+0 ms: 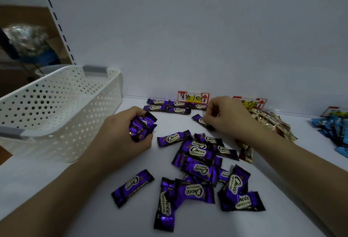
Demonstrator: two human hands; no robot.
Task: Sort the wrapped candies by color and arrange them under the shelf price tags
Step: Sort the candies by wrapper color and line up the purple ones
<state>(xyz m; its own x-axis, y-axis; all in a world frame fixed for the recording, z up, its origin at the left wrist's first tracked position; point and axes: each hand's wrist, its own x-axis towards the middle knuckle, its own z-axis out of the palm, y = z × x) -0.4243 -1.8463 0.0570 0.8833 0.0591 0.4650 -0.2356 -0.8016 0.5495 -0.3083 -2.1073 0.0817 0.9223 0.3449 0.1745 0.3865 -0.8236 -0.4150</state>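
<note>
purple row barely started, big pile left to go

the purple row under the purple price tag has maybe five pieces lined up, so i'd say that color is early days. gold candies are heaped below the next price tag and blue candies sit far right, grouped but messy. the loose purple pile lies on the shelf between the forearms, nearer the camera than both hands. left hand grips a bunch of purple candies next to the white basket. right hand looks to be pinching a single purple candy just in front of the row.
</note>
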